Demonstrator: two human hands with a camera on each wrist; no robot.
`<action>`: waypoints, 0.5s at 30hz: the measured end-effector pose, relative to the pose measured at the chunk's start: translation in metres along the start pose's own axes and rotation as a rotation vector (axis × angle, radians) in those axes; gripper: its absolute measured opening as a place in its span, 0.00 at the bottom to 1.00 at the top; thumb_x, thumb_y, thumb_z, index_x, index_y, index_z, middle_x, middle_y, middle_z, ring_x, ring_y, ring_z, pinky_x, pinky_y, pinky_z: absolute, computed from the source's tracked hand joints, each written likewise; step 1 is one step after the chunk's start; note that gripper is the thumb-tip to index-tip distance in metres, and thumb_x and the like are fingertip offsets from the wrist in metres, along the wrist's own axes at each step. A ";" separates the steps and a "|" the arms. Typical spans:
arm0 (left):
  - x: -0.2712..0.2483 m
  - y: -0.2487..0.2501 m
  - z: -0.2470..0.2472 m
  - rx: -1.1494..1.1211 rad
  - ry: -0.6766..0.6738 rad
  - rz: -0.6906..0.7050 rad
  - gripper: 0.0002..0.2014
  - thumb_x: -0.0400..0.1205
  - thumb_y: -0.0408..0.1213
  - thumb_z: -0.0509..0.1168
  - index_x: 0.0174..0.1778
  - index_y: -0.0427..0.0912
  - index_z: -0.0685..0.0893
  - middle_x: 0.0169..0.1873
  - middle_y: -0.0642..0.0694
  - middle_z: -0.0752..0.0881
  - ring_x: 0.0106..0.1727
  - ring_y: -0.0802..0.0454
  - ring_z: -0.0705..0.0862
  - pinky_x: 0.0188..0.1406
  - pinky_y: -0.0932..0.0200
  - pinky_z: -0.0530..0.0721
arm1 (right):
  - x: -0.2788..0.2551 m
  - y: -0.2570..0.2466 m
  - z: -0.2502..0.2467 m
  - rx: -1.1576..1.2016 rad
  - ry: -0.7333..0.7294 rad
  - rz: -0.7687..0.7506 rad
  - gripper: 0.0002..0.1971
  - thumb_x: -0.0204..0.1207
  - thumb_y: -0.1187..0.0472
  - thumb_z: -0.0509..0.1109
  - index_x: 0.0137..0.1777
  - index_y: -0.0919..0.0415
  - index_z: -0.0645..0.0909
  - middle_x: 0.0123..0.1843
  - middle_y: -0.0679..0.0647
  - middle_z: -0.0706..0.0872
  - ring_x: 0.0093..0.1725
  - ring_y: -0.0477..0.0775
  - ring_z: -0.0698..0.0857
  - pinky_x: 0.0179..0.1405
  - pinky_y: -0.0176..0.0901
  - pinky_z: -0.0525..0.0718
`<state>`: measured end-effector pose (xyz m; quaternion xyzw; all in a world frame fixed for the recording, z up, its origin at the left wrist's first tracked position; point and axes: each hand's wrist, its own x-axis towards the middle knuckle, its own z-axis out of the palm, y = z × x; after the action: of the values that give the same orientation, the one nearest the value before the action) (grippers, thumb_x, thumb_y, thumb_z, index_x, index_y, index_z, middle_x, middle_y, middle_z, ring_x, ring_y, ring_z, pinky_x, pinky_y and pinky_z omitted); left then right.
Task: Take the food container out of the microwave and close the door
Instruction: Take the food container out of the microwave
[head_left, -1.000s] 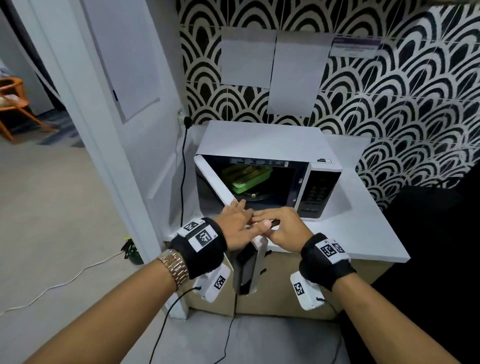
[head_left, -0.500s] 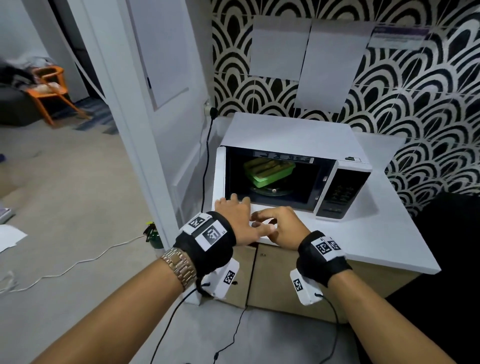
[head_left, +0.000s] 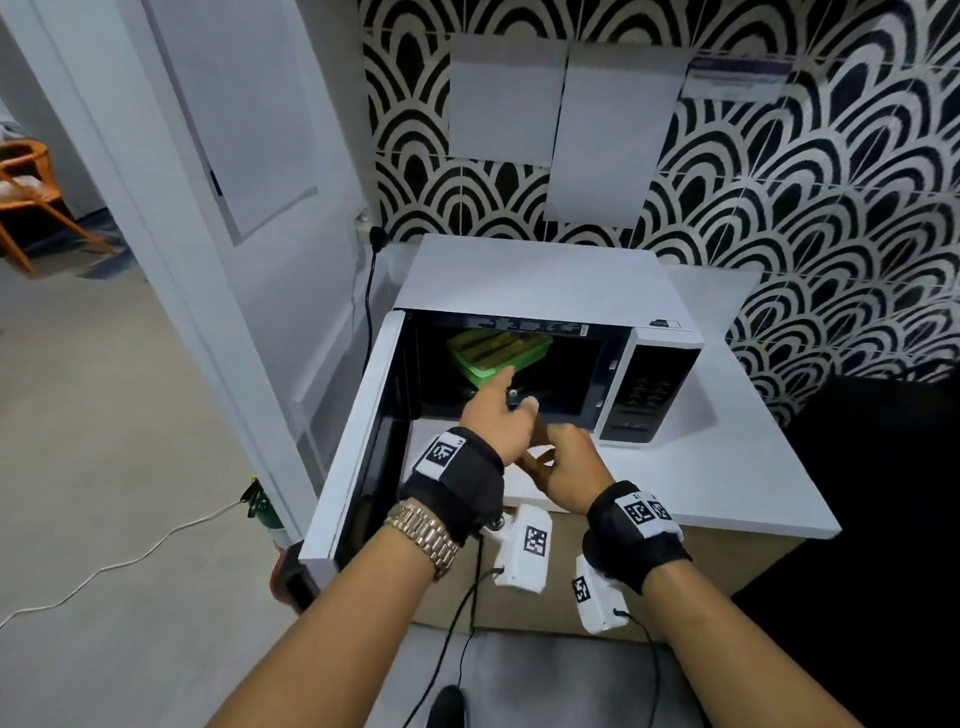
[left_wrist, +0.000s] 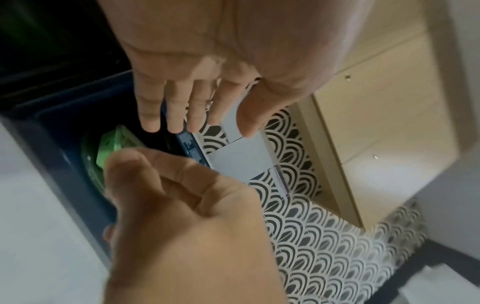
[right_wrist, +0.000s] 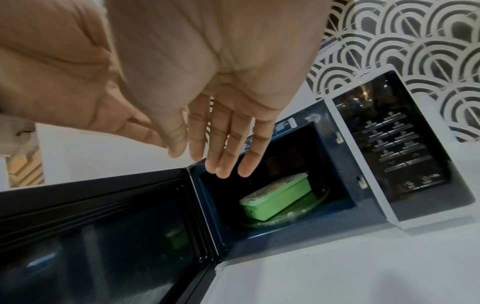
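**Food container: inside open microwave, not yet grasped**

Food container (head_left: 498, 351), green, lidded, rectangular: sits on the glass turntable (right_wrist: 298, 211) inside the microwave (head_left: 540, 280), toward the 11 o'clock corner of the cavity, set askew to the opening. Untouched.

Microwave door (head_left: 358, 441): swung fully out on its left hinge, toward 7 o'clock from the cavity, leaving the opening free for a reach.

Left hand (head_left: 498, 415): fingers straight and extended toward the cavity mouth, holding nothing; it is nearest the container, at its 6 o'clock.

Right hand (head_left: 563, 462): just behind and beside the left, fingers relaxed, thumb apart, empty. Likely staged for a two-handed lift.

Tabletop (head_left: 727, 467), white: carries the microwave, with bare surface at 3 o'clock, a plausible set-down spot.

Control panel (head_left: 649, 395): dark, right of the cavity.
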<state>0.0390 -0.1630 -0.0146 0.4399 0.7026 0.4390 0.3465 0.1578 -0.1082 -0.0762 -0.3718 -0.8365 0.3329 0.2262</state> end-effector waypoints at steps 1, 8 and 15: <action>0.010 -0.002 0.007 -0.083 0.020 -0.026 0.28 0.84 0.40 0.61 0.81 0.48 0.64 0.79 0.43 0.71 0.79 0.47 0.70 0.80 0.48 0.68 | 0.003 0.006 0.000 0.002 0.013 0.029 0.13 0.77 0.52 0.71 0.57 0.55 0.88 0.52 0.50 0.93 0.51 0.49 0.89 0.50 0.49 0.89; 0.082 -0.032 0.033 -0.133 0.095 -0.104 0.29 0.83 0.37 0.62 0.81 0.45 0.64 0.78 0.40 0.73 0.78 0.45 0.72 0.79 0.47 0.70 | 0.036 0.037 -0.009 0.001 0.055 0.145 0.16 0.78 0.55 0.72 0.64 0.56 0.86 0.60 0.51 0.91 0.61 0.46 0.86 0.55 0.42 0.86; 0.149 -0.069 0.036 -0.147 0.199 -0.154 0.34 0.78 0.40 0.69 0.80 0.45 0.65 0.78 0.43 0.72 0.77 0.44 0.73 0.77 0.43 0.73 | 0.089 0.070 -0.012 0.030 0.063 0.229 0.17 0.76 0.53 0.73 0.64 0.52 0.85 0.64 0.50 0.89 0.64 0.54 0.85 0.64 0.52 0.85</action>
<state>-0.0068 -0.0298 -0.1071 0.3123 0.7311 0.5028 0.3393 0.1433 0.0000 -0.1073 -0.4720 -0.7759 0.3572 0.2183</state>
